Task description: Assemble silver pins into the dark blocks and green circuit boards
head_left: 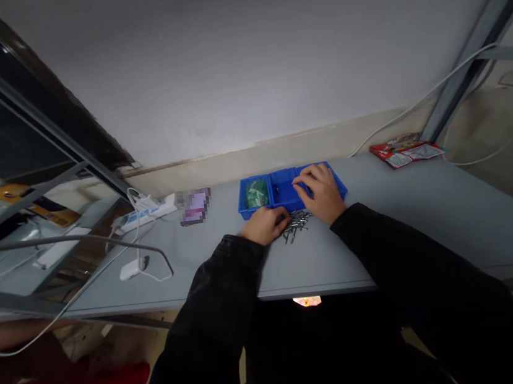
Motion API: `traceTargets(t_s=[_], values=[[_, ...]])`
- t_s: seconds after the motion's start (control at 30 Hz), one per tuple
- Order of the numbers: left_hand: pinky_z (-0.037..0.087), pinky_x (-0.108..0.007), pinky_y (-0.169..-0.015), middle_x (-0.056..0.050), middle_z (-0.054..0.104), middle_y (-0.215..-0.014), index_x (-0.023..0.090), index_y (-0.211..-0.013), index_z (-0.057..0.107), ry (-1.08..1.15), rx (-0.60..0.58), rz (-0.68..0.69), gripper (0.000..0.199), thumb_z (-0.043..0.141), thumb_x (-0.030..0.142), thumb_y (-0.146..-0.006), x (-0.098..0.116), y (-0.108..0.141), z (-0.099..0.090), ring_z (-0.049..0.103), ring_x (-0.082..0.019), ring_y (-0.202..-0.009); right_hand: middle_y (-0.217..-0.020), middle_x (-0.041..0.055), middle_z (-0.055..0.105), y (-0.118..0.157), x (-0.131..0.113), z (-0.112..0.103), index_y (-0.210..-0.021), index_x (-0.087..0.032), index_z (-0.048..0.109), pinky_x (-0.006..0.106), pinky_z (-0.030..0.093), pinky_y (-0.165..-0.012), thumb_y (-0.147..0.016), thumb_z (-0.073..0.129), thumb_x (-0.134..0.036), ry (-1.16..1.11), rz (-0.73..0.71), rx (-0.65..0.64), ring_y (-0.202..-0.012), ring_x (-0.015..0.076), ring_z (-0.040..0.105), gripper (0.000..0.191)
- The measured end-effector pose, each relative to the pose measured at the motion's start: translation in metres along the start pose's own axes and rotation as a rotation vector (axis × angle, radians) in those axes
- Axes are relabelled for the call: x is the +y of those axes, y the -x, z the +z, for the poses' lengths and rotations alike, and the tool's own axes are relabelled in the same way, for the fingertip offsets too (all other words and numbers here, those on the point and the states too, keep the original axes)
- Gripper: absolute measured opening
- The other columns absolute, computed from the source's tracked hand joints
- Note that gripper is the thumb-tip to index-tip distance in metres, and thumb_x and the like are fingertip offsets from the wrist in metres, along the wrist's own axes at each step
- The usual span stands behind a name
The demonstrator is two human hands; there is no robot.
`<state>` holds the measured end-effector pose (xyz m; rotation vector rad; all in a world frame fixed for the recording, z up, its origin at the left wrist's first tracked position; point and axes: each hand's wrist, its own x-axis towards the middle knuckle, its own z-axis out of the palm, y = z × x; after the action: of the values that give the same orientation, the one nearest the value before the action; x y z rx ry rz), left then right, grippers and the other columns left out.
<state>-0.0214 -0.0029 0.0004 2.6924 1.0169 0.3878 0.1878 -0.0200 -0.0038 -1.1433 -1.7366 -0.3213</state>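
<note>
A pile of small metal screws or pins (296, 227) lies on the grey table in front of blue plastic bins. My left hand (265, 224) rests at the pile's left side, fingers curled together at its edge; what they grip is too small to make out. Over the middle and right bins is my right hand (324, 191), thumb and forefinger brought together, with anything between them not clear. The middle blue bin (286, 193) has a few small dark bits inside. Green-and-white packets (256, 193) fill the left blue bin (241, 207). My right hand partly hides the right bin (340, 186).
Left of the bins lie a blurred-out phone (196, 207), a white power strip (149, 212) with cables and a white mouse-like device (132, 269). A red packet (405, 152) lies at the back right. A yellow tool (36, 201) sits beyond the left metal frame.
</note>
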Motion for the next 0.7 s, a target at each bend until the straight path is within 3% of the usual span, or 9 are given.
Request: traceTargets(t_s=[0.13,0.3,0.5,0.7], values=[[0.041,-0.027,-0.065,-0.001,0.067,-0.071,0.020,-0.103,0.070,0.002,0.027,0.000,0.016,0.058,0.030,-0.102,0.000,0.000,0.000,0.062,-0.017,-0.065,-0.098,0.0077,0.064,0.001,-0.001,0.000,-0.093,-0.022,0.069,0.046,0.044,-0.090,-0.096,0.058,-0.022,-0.020,0.015,0.013,-0.099,0.0277,0.054,0.011],[0.043,-0.026,-0.064,0.000,0.064,-0.069,0.019,-0.104,0.069,0.041,0.082,0.015,0.017,0.056,0.031,-0.103,0.000,0.001,0.000,0.061,-0.016,-0.062,-0.095,0.0066,0.066,0.001,-0.006,-0.004,-0.093,-0.021,0.067,0.043,0.042,-0.087,-0.100,0.056,-0.028,-0.078,-0.068,-0.027,-0.096,0.0261,0.053,0.015],[0.043,-0.025,-0.065,0.003,0.060,-0.064,0.018,-0.108,0.069,0.047,0.230,0.065,0.022,0.055,0.034,-0.105,0.000,0.003,0.001,0.056,-0.013,-0.058,-0.080,0.0026,0.067,0.001,-0.011,-0.006,-0.082,-0.020,0.061,0.040,0.034,-0.079,-0.105,0.048,-0.029,-0.043,-0.101,-0.071,-0.083,0.0220,0.052,0.028],[0.041,-0.023,-0.061,0.005,0.058,-0.062,0.018,-0.108,0.069,0.079,0.365,0.044,0.020,0.057,0.033,-0.104,0.000,0.004,0.001,0.053,-0.011,-0.053,-0.096,0.0060,0.067,0.003,-0.011,-0.005,-0.096,-0.020,0.066,0.040,0.034,-0.082,-0.104,0.045,-0.022,-0.067,-0.146,-0.171,-0.092,0.0238,0.054,0.023]])
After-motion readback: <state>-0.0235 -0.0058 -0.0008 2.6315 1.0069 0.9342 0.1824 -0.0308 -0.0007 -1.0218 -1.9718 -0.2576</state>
